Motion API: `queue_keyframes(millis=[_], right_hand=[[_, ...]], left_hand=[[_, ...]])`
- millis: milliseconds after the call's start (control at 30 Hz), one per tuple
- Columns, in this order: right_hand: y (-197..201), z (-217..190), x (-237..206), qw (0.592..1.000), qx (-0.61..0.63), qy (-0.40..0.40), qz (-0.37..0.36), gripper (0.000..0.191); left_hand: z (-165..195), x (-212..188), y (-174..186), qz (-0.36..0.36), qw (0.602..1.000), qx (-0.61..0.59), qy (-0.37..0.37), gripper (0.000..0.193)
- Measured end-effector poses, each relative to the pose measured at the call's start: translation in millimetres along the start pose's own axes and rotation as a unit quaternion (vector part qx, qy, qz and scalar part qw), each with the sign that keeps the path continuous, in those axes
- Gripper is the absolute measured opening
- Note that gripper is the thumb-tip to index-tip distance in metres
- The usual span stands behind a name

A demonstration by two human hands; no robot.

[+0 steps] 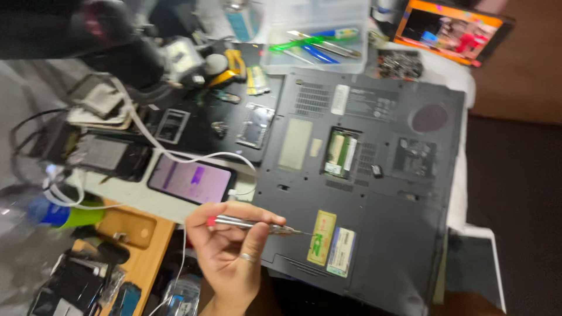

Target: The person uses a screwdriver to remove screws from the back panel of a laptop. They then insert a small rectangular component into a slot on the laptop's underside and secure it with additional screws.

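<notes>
Laptop (363, 175), dark grey, lies bottom-up across the centre and right of the frame on the table (140, 202). Its memory bay stands open with green modules (341, 153) exposed, and a second bay to the right is uncovered; removed cover plates (256, 125) lie to the left of it. The main bottom shell remains in place, so I judge the opening only partly done. Your left hand (231, 251), at lower centre, pinches a slim metal screwdriver (252, 225) between thumb and fingertips, grip pressed together around the shaft, tip resting on the casing beside the yellow label (322, 237). Your right hand is out of view.
</notes>
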State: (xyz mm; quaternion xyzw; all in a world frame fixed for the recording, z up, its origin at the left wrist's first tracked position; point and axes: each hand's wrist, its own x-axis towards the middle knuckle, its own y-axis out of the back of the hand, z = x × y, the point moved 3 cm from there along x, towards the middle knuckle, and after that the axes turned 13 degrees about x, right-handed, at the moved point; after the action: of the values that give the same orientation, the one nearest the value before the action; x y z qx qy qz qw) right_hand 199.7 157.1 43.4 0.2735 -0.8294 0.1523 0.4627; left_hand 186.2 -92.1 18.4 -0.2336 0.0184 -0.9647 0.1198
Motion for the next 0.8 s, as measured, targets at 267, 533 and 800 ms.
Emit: queue_keyframes(millis=[267, 533, 800], right_hand=[[66.5, 19.1, -30.5, 0.914, -0.302, -0.150, 0.224, 0.008], [88.0, 70.5, -11.2, 0.869, -0.358, -0.278, 0.199, 0.007], [93.6, 71.2, 1.6, 0.868, -0.361, -0.313, 0.137, 0.017]], left_hand=[[-26.4, 10.1, -10.7, -0.013, 1.000, -0.001, -0.010, 0.059], [-56.9, 13.0, -39.8, -0.066, 0.979, 0.114, -0.158, 0.056], [-47.1, 10.7, -65.2, -0.225, 0.940, 0.162, -0.201, 0.036]])
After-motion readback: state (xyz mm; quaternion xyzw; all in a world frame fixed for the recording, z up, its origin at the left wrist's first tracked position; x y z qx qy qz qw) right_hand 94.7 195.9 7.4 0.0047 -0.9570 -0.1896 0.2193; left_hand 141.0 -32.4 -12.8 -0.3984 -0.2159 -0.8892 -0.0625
